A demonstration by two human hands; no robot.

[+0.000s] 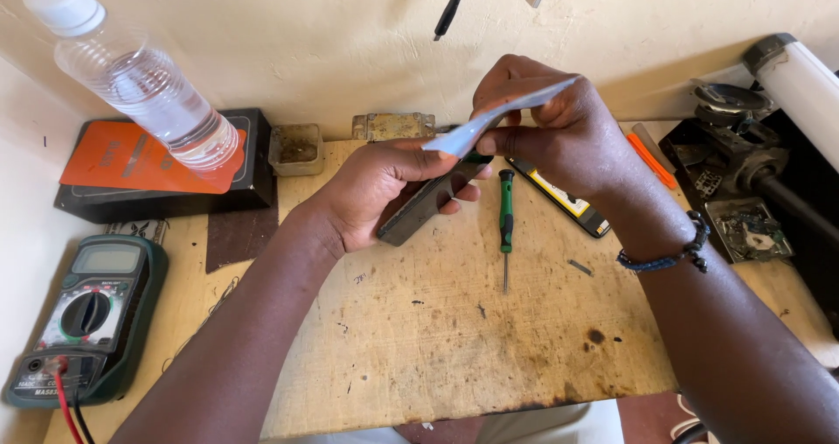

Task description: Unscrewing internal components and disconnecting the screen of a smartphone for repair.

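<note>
On my worktop [454, 339] I see a green screwdriver [506, 221] near centre, a multimeter [83, 322] at eight o'clock, a water bottle [140, 81] at ten, possibly scrap circuit parts [750, 230] at three.

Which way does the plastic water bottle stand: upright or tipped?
Tipped: the bottle leans, white cap up-left, its base on the orange-and-black box.

Green-handled screwdriver [506, 212], orange-fronted box [140, 160]

a multimeter [83, 330] lies at the tabletop's [454, 357] left edge, a water bottle [140, 77] resting on a box [166, 169] at the back-left corner. a screwdriver [505, 225] lies mid-tabletop, below the raised hands; a phone [564, 199] lies just right of it, machine parts [743, 182] along the right edge.
</note>
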